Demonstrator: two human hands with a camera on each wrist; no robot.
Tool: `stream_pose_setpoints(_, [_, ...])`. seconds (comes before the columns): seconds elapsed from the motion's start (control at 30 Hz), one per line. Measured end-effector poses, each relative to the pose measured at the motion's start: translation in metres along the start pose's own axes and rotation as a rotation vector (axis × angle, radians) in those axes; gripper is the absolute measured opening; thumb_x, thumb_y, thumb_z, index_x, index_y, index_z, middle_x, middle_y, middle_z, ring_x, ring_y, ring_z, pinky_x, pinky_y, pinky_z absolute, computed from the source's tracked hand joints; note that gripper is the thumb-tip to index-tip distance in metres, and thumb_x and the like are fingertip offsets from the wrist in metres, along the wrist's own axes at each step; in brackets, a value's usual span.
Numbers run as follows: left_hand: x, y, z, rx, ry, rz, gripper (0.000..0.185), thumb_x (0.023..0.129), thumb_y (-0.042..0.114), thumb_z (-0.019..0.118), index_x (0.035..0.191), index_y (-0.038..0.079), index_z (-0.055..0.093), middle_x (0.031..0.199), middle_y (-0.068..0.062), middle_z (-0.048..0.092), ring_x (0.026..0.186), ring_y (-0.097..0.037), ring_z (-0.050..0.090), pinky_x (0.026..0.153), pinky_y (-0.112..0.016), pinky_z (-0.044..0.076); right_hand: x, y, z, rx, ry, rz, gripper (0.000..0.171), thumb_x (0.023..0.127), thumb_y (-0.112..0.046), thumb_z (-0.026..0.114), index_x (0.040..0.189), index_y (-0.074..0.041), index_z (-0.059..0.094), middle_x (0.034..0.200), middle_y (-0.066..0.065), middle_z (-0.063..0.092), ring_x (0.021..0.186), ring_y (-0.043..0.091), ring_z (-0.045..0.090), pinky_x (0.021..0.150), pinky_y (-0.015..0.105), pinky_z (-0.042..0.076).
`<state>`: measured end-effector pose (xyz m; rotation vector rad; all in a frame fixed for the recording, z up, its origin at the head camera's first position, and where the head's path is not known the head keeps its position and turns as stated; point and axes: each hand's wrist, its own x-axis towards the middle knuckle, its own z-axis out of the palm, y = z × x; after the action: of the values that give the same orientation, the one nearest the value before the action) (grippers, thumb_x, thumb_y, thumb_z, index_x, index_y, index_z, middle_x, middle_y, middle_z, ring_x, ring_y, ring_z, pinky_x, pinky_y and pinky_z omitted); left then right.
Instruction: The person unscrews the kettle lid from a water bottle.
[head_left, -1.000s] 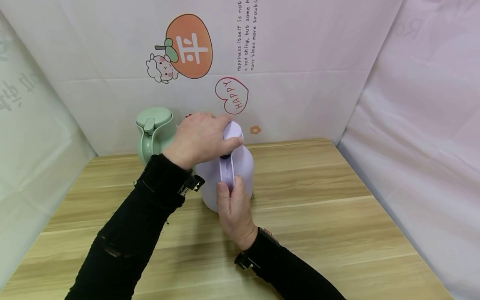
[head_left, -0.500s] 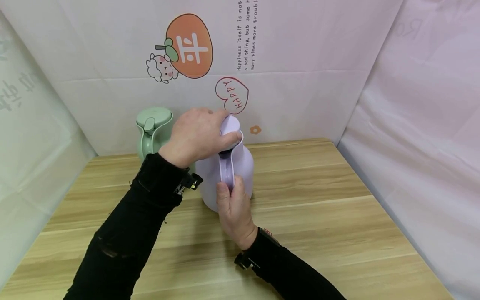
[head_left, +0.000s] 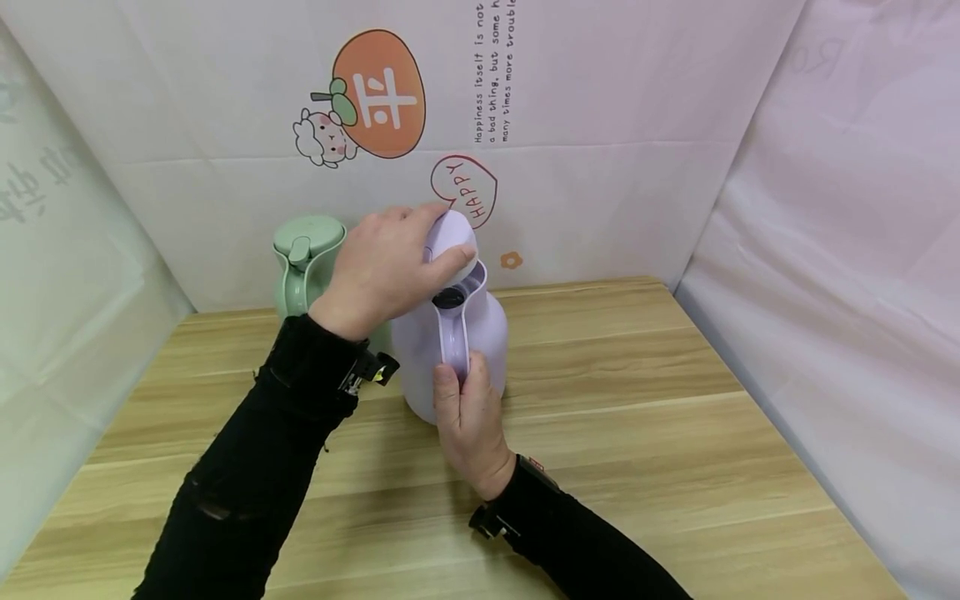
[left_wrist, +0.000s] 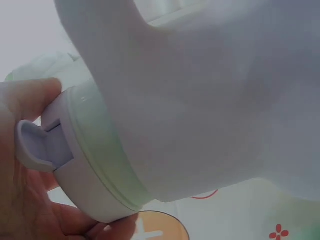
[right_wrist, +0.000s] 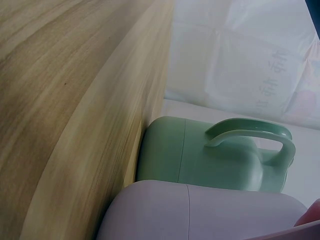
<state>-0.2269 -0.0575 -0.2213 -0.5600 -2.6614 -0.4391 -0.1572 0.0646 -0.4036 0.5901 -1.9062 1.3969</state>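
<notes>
The left hand [head_left: 382, 271] arches over the top of the lilac jug [head_left: 480, 342], fingers curled round its lid [head_left: 450, 237] and holding it tilted just above the jug's dark mouth — a second ago the lid sat lower, closing the neck. The right hand [head_left: 468, 417] grips the jug's handle [head_left: 453, 342] from below, thumb along it, unchanged — the jug stands on the wooden surface [head_left: 637, 400] just beside the green jug [head_left: 307, 267].

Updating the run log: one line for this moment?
left hand: holds lid above purple jug | right hand: grips handle
</notes>
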Motion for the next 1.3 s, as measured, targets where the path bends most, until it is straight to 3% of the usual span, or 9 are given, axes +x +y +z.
stream_pose_setpoints(0.33, [-0.006,-0.010,0.007,-0.218,0.126,-0.030,0.070,0.099,0.061,0.052,0.151,0.014,0.054,0.139,-0.011,0.066,0.120,-0.032,0.062,0.097,-0.052,0.049,0.000,-0.001,0.001,-0.018,0.008,0.017,0.038,0.113,-0.037,0.042,0.109,0.000,0.049,0.073,0.003,0.058,0.063,0.013,0.055,0.058,0.026,0.047])
stream_pose_setpoints(0.63, [-0.016,-0.015,0.013,-0.509,0.247,-0.109,0.068,0.100,0.058,0.053,0.153,0.016,0.051,0.143,-0.007,0.064,0.123,-0.021,0.063,0.104,-0.045,0.050,0.000,-0.002,0.002,-0.052,0.036,0.001,0.047,0.112,-0.046,0.039,0.110,0.000,0.050,0.071,0.003,0.057,0.061,0.014,0.055,0.056,0.027,0.048])
stream_pose_setpoints(0.83, [-0.024,-0.015,0.021,-0.751,0.325,-0.149,0.058,0.104,0.048,0.053,0.153,0.017,0.050,0.132,-0.008,0.069,0.107,-0.017,0.065,0.093,-0.035,0.054,0.000,-0.001,0.002,-0.073,0.051,-0.001,0.052,0.112,-0.049,0.038,0.110,0.002,0.050,0.073,0.005,0.057,0.063,0.017,0.056,0.056,0.029,0.049])
stream_pose_setpoints(0.97, [-0.030,-0.016,0.026,-0.913,0.355,-0.149,0.056,0.107,0.045,0.049,0.155,0.016,0.046,0.134,-0.007,0.067,0.108,-0.016,0.064,0.092,-0.030,0.053,0.001,0.002,0.000,-0.087,0.064,0.005,0.054,0.112,-0.050,0.038,0.113,0.003,0.052,0.083,0.012,0.064,0.071,0.022,0.062,0.062,0.035,0.053])
stream_pose_setpoints(1.3, [-0.044,-0.010,0.041,-1.269,0.504,-0.099,0.041,0.110,0.034,0.041,0.142,0.011,0.053,0.116,-0.006,0.062,0.098,-0.022,0.057,0.082,-0.034,0.047,0.009,0.012,-0.003,-0.084,0.084,0.011,0.055,0.111,-0.050,0.040,0.109,0.003,0.053,0.091,0.017,0.065,0.079,0.026,0.065,0.067,0.038,0.054])
